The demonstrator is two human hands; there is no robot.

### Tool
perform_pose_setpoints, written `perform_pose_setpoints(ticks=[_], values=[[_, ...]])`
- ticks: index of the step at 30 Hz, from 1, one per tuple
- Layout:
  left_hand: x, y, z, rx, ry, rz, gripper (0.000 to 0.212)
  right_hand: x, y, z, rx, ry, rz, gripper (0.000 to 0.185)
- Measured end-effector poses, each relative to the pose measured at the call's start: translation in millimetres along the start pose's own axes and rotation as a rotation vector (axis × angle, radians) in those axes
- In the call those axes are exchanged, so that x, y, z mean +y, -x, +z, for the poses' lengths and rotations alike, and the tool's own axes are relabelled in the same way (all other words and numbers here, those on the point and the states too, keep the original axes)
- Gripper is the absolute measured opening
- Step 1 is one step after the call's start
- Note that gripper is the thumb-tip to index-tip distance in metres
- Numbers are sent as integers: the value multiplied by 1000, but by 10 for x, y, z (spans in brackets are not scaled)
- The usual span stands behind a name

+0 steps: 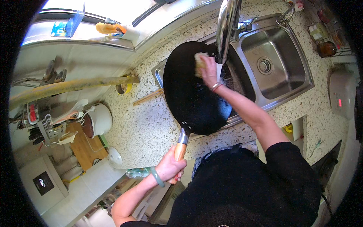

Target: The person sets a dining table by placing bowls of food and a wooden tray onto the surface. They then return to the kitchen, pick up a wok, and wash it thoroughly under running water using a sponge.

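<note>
A large black wok [192, 93] rests over the left bowl of a stainless-steel double sink [283, 56]. My left hand [171, 164] is closed around its wooden handle [180, 151]. Inside the wok, my right hand [209, 71] presses a pale, worn scrubbing pad [200, 66] against the upper part of the dark surface; the pad is slightly blurred. Just above that hand, the chrome faucet [225, 31] hangs down with its white nozzle [219, 71] partly behind my fingers. Water appears to splash beside my wrist. Most of the left bowl is hidden beneath the wok.
Wooden chopsticks [148, 97] lie left of the wok on the speckled countertop [136, 133]. A yellow pipe [73, 85] crosses the left side. Beyond it stand a white pot [100, 120] and a wooden cutting board [86, 150]. A white cup of utensils [129, 31] sits on the windowsill.
</note>
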State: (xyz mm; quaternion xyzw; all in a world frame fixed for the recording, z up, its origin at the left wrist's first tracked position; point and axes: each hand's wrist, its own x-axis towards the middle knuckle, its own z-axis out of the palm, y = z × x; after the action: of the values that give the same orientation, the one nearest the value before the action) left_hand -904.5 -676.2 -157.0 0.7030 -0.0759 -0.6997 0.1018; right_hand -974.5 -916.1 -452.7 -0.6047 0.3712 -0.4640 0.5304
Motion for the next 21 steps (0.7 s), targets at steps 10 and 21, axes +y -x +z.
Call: perform_pose_setpoints(ticks=[10,21], values=[[-133,-137,51,-56,118,-21,38,-1322,989,-69,-649,-195,73,46],[-230,-147,42,-132,246,3,23,-127,195,-693,-258,932,-244,43]])
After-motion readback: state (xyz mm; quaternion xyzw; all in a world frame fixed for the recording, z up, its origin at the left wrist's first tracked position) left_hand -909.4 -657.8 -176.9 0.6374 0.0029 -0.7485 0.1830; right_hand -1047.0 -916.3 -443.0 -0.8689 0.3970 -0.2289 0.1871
